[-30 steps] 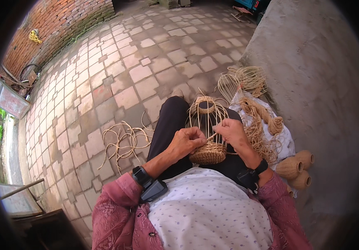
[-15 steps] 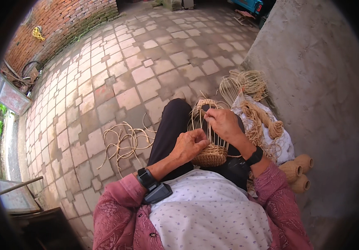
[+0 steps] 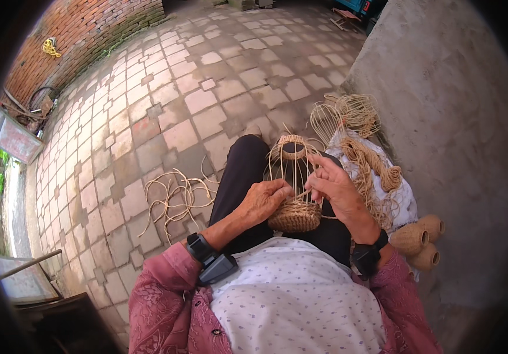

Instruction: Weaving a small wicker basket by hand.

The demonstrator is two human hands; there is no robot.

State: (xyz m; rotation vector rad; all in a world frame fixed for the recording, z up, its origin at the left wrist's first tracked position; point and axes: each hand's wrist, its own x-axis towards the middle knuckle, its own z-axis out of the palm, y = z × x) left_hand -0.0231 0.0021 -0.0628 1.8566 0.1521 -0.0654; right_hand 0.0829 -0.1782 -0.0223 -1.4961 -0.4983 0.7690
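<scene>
While left hand (image 3: 264, 199) holds basket (image 3: 295, 218), right hand (image 3: 340, 187) touches it; shirt print (image 3: 298, 289) speckled.

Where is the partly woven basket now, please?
In the head view, the partly woven basket is right of centre, over the dark trousers, between the left hand and the right hand.

Soft daylight spreads over a paved yard (image 3: 130, 112), palest toward the left, where a strip of ground (image 3: 16, 200) near the rim glares almost white on my feed. The grey concrete surface (image 3: 454, 130) at right lies in duller, even shade, and the yard's far end dims. I see the woven basket (image 3: 294, 218) fairly sharp at centre, while the fisheye bows the brick wall (image 3: 97, 26) and black swallows the corners.
</scene>
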